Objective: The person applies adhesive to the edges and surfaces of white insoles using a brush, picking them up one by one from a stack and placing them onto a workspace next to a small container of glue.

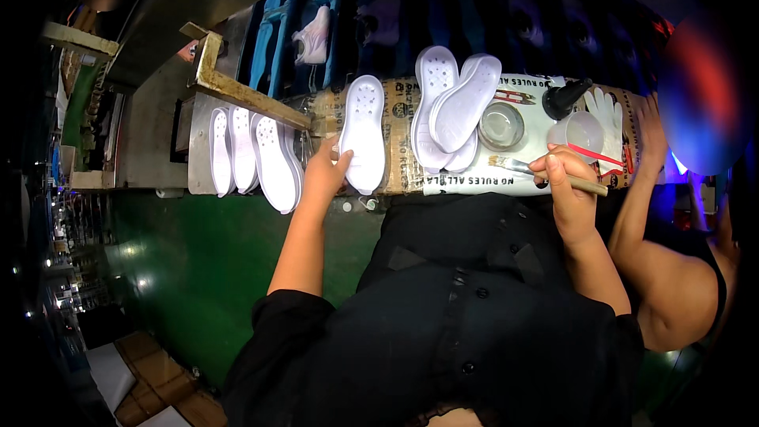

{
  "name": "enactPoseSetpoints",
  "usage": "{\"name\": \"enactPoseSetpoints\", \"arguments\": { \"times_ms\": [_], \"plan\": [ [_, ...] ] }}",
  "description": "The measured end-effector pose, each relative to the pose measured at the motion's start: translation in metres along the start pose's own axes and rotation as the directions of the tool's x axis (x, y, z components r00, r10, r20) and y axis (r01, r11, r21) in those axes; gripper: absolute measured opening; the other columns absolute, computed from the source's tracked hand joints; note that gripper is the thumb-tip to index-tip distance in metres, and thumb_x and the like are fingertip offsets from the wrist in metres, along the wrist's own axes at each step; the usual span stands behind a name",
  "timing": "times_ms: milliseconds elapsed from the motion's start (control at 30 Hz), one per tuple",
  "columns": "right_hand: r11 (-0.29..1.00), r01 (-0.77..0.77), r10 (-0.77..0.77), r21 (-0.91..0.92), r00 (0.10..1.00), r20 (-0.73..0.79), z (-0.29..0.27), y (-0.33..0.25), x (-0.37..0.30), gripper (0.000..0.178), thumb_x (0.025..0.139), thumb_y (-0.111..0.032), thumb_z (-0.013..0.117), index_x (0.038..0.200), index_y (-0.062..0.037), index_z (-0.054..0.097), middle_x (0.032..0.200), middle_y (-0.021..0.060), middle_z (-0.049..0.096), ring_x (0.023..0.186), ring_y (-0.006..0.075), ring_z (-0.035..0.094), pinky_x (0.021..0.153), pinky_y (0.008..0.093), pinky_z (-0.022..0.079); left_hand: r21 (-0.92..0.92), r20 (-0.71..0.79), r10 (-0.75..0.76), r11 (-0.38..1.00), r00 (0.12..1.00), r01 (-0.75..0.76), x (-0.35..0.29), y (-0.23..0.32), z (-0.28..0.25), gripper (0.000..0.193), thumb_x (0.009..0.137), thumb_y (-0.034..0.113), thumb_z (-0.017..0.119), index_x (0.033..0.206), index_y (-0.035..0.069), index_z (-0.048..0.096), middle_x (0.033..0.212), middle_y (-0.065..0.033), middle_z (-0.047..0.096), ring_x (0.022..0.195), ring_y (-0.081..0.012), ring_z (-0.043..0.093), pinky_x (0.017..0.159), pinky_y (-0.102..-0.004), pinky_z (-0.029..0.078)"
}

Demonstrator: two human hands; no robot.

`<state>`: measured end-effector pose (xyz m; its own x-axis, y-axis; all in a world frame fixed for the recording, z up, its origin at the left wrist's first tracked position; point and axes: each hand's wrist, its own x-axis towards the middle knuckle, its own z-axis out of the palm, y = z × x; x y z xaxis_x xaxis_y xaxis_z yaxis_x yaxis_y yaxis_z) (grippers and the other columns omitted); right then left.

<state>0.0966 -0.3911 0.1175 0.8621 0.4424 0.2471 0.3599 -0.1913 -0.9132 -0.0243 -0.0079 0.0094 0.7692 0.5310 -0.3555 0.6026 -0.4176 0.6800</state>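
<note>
Probably mid-batch, judging by one white shoe sole (364,130) set apart between two groups: at left, a row of soles (274,160), partly overlapping; at right, a small pile of soles (468,103). Cannot tell coated from bare on any surface, nor the direction of passage between groups, so no firm count of done against left. On the lone sole, no brush contact. Lying on taped cardboard (398,130), just left of the pile and well apart from the brush. Long axis running straight away from the near side, nearly vertical in view; broader, more perforated end pointing to the far side, narrower end with a small tab pointing to the near side. Flat, as far as visible. Left hand (320,172) at the sole's left edge toward the narrower end, thumb and fingers touching; pinching or merely steadying, cannot tell which. Right hand (569,194) closed around the handle of a flat paintbrush (512,164), bristles pointing left, near the pile's lower end, apparently not touching. Beyond the brush, a clear bowl (500,146); farther right, a translucent cup (585,128), red-handled tool (593,155) across its near side, and a white glove (606,113).
</note>
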Motion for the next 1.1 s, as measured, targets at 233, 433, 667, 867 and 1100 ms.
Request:
{"name": "enactPoseSetpoints", "arguments": {
  "times_ms": [233,433,667,867,1100],
  "plan": [
    [0.965,-0.233,0.251,0.117,0.952,-0.176,-0.016,0.039,0.001,0.025,0.095,-0.018,0.055,0.087,0.0016,0.068,0.077,0.0063,0.064,0.071,0.0109,0.057,0.068,0.0240,0.044,0.351,-0.737,0.286,0.936,0.613,-0.015,-0.012,-0.041,-0.053,0.045,0.085,0.024,0.067,0.119,-0.003,0.056,0.108,-0.0189,0.061,0.095,-0.0326,0.060,0.084,-0.0398,0.048],
    [0.976,-0.215,0.218,0.038,0.965,-0.144,-0.011,0.053,0.028,0.023,0.093,-0.019,0.059,0.090,0.0013,0.068,0.079,0.0066,0.064,0.078,0.0133,0.060,0.070,0.0267,0.047,0.289,-0.566,0.017,0.941,0.825,0.179,-0.009,-0.133,-0.081,0.067,0.081,0.038,0.071,0.127,-0.006,0.050,0.125,-0.0264,0.056,0.113,-0.0347,0.057,0.097,-0.0380,0.043],
    [0.956,-0.167,0.167,-0.242,0.986,-0.021,0.013,0.082,0.043,0.018,0.082,-0.021,0.068,0.083,-0.0036,0.071,0.083,0.0109,0.066,0.080,0.0261,0.063,0.071,0.0337,0.049,-0.206,-0.302,-0.169,0.972,0.938,0.109,-0.020,-0.102,-0.104,0.052,0.085,0.027,0.068,0.124,-0.004,0.052,0.113,-0.0126,0.064,0.098,-0.0245,0.063,0.080,-0.0357,0.051],
    [0.990,-0.124,0.114,-0.070,0.985,-0.130,0.008,0.077,0.041,0.019,0.085,-0.020,0.066,0.081,-0.0015,0.069,0.078,0.0095,0.065,0.076,0.0235,0.062,0.069,0.0322,0.048,-0.946,-0.231,-0.364,0.300,0.902,-0.121,-0.064,-0.058,-0.089,0.047,0.088,0.026,0.062,0.128,0.004,0.049,0.120,-0.0095,0.060,0.111,-0.0253,0.059,0.095,-0.0434,0.048],
    [0.979,-0.201,0.190,-0.041,0.963,-0.193,0.007,0.082,0.031,0.024,0.089,-0.024,0.064,0.085,-0.0010,0.069,0.081,0.0087,0.065,0.075,0.0168,0.060,0.069,0.0278,0.046,-0.821,-0.272,0.007,0.521,0.962,-0.235,-0.092,0.025,-0.010,0.040,0.092,0.008,0.053,0.127,-0.001,0.035,0.107,-0.0178,0.060,0.071,-0.0258,0.065,0.057,-0.0315,0.054]
  ]
}}
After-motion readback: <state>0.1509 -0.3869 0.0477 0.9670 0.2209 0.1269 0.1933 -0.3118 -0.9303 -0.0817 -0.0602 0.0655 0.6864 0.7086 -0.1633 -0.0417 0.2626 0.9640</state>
